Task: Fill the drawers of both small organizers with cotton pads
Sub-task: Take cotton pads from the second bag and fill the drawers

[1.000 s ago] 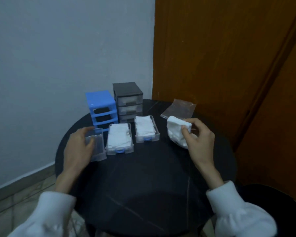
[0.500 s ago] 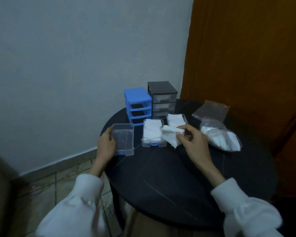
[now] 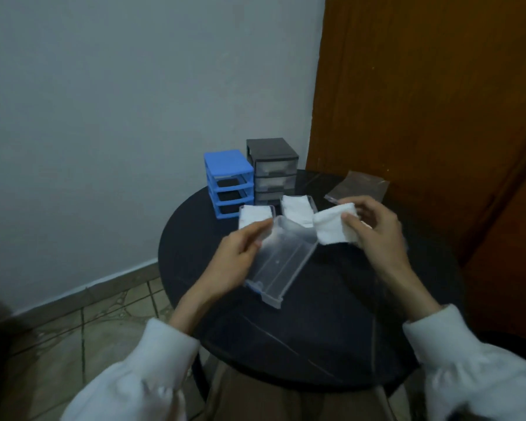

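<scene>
Cotton pads, a soft white stack, sit pinched between the thumb and curled fingers of the right hand, held just beside the far end of an empty clear plastic drawer. The left hand grips that drawer by its left wall, fingers wrapped along the edge, and holds it tilted above the round black table.

The likeliest slip, as I judge it, is the stack fanning apart: the pads are light, fluffy and only loosely pressed together, so a slack pinch or a snag on the drawer's thin rim could spill some onto the table or floor. The tilt of the drawer adds risk, since its smooth, glossy floor offers little friction and pads could slide toward the low near end. A stack set in crooked might also bulge above the rim and jam when the drawer goes back into its frame.

Two more clear drawers, already holding white pads, lie on the table behind the hands. Beyond them stand a small blue plastic organizer with three open slots, and a dark grey organizer with translucent drawers in place. A crinkly clear plastic bag lies flat near the wooden door.
</scene>
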